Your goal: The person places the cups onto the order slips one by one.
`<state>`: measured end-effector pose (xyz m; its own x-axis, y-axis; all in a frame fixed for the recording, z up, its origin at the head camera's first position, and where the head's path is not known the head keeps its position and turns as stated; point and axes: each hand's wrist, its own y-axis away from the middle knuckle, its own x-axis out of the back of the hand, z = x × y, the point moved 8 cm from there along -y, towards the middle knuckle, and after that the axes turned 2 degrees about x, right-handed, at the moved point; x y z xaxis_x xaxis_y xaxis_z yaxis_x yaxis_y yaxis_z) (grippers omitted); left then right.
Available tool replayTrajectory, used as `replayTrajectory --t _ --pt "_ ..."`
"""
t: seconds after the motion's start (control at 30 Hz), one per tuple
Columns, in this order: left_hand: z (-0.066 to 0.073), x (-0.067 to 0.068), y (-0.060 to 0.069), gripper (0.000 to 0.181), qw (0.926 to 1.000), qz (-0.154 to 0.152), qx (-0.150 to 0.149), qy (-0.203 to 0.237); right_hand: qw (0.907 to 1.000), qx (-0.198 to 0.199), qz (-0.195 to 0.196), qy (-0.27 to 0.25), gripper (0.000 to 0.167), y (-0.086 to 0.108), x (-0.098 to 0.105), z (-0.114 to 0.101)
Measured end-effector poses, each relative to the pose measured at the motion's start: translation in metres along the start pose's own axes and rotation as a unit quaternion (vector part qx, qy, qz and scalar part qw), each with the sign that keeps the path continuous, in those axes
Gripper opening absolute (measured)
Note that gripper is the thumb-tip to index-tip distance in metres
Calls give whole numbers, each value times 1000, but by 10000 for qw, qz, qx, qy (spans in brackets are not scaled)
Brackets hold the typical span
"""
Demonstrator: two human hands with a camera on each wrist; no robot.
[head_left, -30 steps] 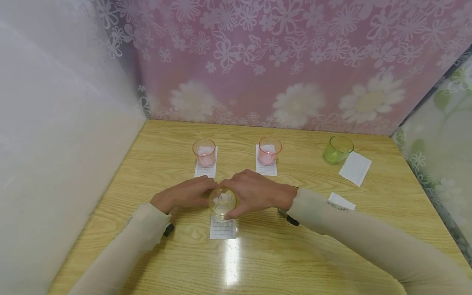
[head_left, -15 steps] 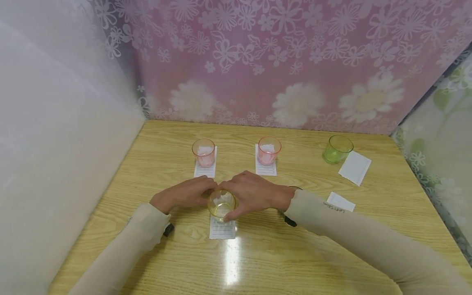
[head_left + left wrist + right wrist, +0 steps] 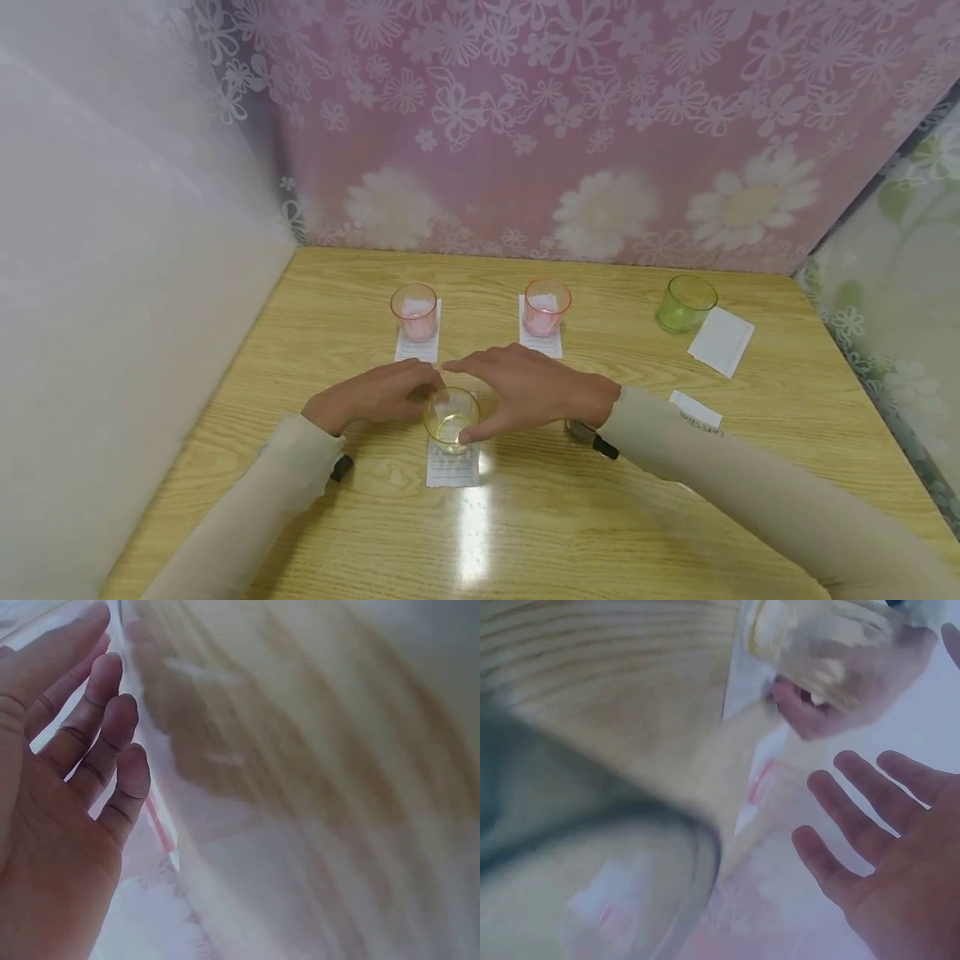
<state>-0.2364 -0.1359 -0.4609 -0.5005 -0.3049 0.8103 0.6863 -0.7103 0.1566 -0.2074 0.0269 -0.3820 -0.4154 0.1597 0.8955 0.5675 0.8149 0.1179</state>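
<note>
Spreading your right hand (image 3: 527, 390) apart has just left the yellow cup (image 3: 452, 423) seemingly placed on its paper (image 3: 453, 474). Your left hand (image 3: 375, 398) lies loose beside it.

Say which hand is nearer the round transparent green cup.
Right. The right hand is left of and nearer the camera than the round transparent green cup; the left hand is farther left, past the round transparent yellow cup.

Wood-grain table (image 3: 337, 533) — white paper slips (image 3: 453, 475), green cup (image 3: 684, 313) beside one.
</note>
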Motion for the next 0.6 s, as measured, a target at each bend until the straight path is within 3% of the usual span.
replayTrajectory --t 0.13,0.3,0.47,0.6 --pt "3 12 0 14 9999 133 -3 60 9990 -254 299 -207 89 19 16 13" --pt "20 37 -4 14 9997 221 -116 11 9946 -360 782 -576 79 43 36 29" --pt "43 53 -18 19 9986 245 -449 -150 9879 -477 1284 -720 67 66 50 49" --pt "64 60 -34 22 9981 285 -531 -163 9813 -533 1670 -793 59 86 57 65"
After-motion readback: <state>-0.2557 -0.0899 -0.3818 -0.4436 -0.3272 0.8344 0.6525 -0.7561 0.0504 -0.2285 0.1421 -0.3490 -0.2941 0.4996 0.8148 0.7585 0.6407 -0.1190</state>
